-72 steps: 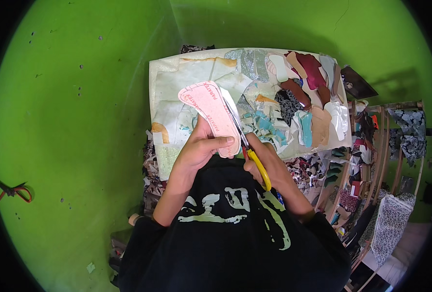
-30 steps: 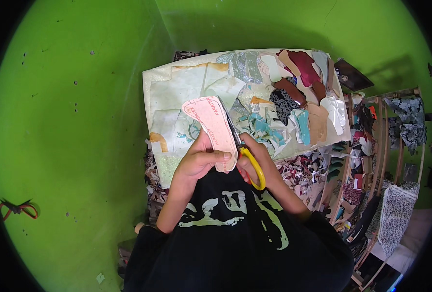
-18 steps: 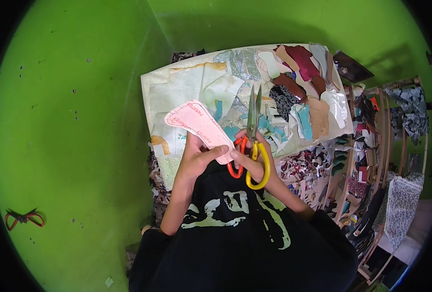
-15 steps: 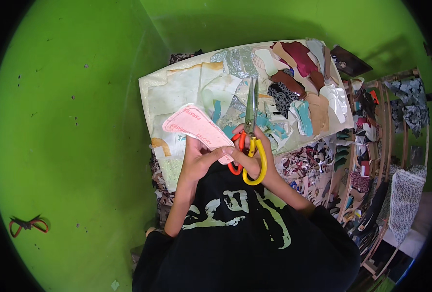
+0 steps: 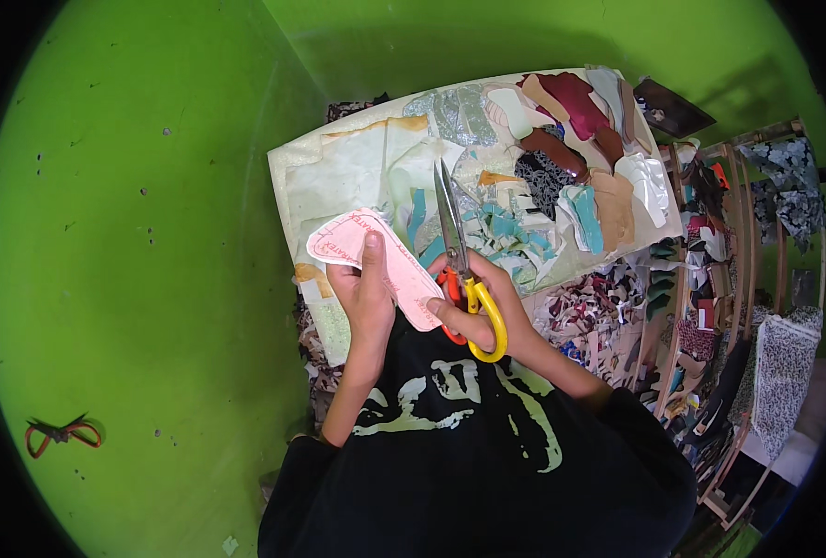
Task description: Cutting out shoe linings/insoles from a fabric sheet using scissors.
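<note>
A pink insole-shaped piece (image 5: 396, 272) with printed lettering and a pale edge lies slantwise between my hands. My left hand (image 5: 362, 302) grips its wide far part, thumb on top and fingers underneath. At the narrow near end, the thumb of my right hand (image 5: 495, 302) presses on the piece. That same hand also holds a pair of scissors (image 5: 452, 223) with one yellow and one red handle loop. Their blades are almost together and point away from me, to the right of the piece and apart from it.
The light worktable (image 5: 315, 191) carries teal scraps (image 5: 501, 228), brown, maroon and white cut pieces. A scrap heap (image 5: 585, 321) lies below its right side. Wooden racks (image 5: 678, 316) with material stand at right. A green wall (image 5: 134, 279) rises at left.
My left hand has shifted up along the insole piece, its thumb now on the wide part. The scissors have tilted, their tips swinging to the left.
</note>
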Tool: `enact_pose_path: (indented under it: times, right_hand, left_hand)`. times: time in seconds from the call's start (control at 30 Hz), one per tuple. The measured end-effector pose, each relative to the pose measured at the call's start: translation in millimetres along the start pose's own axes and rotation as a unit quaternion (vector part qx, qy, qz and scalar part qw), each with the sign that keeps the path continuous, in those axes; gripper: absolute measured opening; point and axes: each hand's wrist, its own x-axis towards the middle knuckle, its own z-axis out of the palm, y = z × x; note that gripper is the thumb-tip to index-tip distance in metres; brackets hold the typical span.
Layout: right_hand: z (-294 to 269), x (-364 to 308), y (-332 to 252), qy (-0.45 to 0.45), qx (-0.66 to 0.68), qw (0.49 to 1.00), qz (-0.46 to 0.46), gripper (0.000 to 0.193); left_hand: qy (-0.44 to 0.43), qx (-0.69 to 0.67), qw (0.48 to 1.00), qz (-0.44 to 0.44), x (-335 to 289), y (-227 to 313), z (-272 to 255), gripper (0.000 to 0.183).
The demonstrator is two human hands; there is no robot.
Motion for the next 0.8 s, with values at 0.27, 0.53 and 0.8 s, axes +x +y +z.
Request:
enact_pose_path:
  times: [0.27, 0.53, 0.8]
  right_hand:
    - [-30, -1, 13, -0.120, -0.265, 0.947, -0.134, 0.066]
    - [-13, 0, 18, -0.092, -0.209, 0.966, -0.121, 0.071]
    - [-18, 7, 21, -0.081, -0.249, 0.946, -0.192, 0.057]
  left_hand:
    - [-0.006, 0.018, 1.000, -0.013, 7, 17, -10, 0.022]
    - [-0.005, -0.004, 1.000, -0.023, -1, 9, 3, 0.021]
    - [-0.013, -0.087, 0.987, -0.134, -5, 6, 3, 0.017]
